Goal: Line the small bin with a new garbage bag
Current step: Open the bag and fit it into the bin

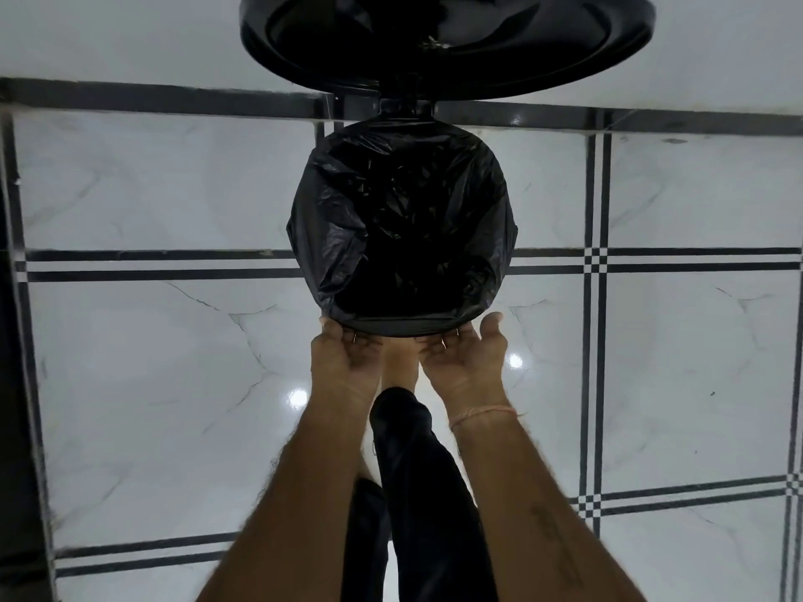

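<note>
I look straight down into a small round bin whose hinge (406,107) shows at the far side. Its black lid (447,41) stands open beyond it. A black garbage bag (347,219) lines the inside and is folded over the rim all round. My left hand (347,358) and my right hand (469,354) are palm up at the near rim. Their fingers curl under the bag's folded edge and are hidden there, while the thumbs point outward. The bin's body is hidden under the bag.
My bare foot (399,367) sits between my hands at the bin's base, with a black trouser leg (417,493) behind it. The glossy white marble floor (174,362) has black line borders. A dark vertical surface (13,406) runs along the left edge.
</note>
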Demonstrator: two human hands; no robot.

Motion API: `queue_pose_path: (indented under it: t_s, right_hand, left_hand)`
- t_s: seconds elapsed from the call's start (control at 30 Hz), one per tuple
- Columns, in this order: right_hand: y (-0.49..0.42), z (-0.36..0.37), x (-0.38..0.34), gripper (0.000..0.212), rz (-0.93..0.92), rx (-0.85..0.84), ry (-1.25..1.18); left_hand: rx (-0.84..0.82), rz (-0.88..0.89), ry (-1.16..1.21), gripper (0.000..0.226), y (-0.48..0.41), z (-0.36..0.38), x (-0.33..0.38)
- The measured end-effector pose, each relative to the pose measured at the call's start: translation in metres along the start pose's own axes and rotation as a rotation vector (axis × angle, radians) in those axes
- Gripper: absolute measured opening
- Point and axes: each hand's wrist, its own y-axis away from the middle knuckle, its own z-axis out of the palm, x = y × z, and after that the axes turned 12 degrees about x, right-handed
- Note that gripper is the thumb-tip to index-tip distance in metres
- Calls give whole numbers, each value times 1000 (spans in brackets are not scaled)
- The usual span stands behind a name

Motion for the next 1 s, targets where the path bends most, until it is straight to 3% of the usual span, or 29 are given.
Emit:
queue_pose_path:
  t_s: [0.17,0.3,0.37,0.57,0.7,0.77,0.9,1.0]
  right_hand:
    - [-13,3,-12,44,-82,66,6]
    - [-14,10,-19,57,-51,133,17]
    - [-1,16,-11,57,-22,153,57]
    - [1,12,1,53,-38,145,50]
    - [-12,11,-21,29,-74,100,102]
    - [-20,13,-30,23,-113,67,157]
    - [-20,24,-56,46,-177,45,224]
    - [-31,34,-69,51,-193,16,314]
  left_hand:
    - [-49,62,-64,39,-2,-2,5]
    - [-31,8,-206,67,4,0,18]
    - [-19,-66,-164,77,14,4,6]
    - [33,-64,-38,52,23,11,-18]
    - [36,56,-118,31,3,13,6]
    - [31,93,-158,35,-3,14,14]
    - [-33,216,-278,55,-3,26,37]
    - [-75,276,-407,52,-4,33,52]
